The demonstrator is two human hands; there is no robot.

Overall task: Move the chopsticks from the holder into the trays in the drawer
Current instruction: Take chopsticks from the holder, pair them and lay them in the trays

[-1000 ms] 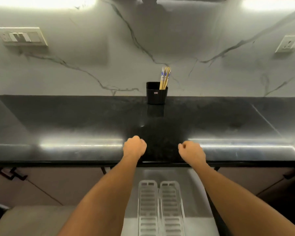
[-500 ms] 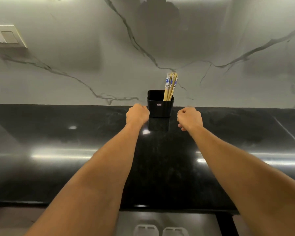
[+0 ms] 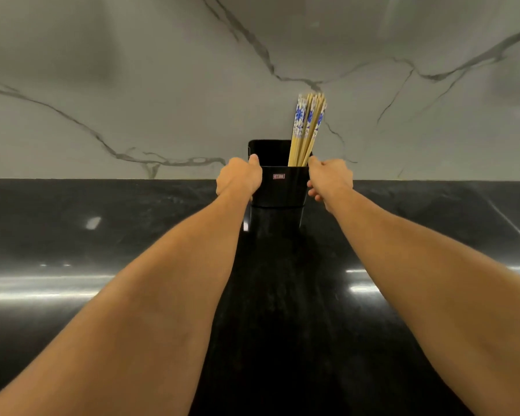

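Note:
A black rectangular holder (image 3: 282, 187) stands at the back of the black countertop, against the marble wall. Several wooden chopsticks (image 3: 307, 130) with blue-and-white patterned tops lean in its right corner. My left hand (image 3: 238, 178) clasps the holder's left side, thumb at the rim. My right hand (image 3: 329, 178) clasps its right side, thumb by the chopsticks. The drawer and its trays are out of sight below the frame.
The glossy black countertop (image 3: 87, 250) stretches left and right of the holder, with light reflections on it. A grey-veined marble backsplash (image 3: 162, 85) rises directly behind the holder.
Both hands reached forward from the counter's front edge to the holder and closed on its sides. The view moved up and closer, so the drawer trays dropped out of sight.

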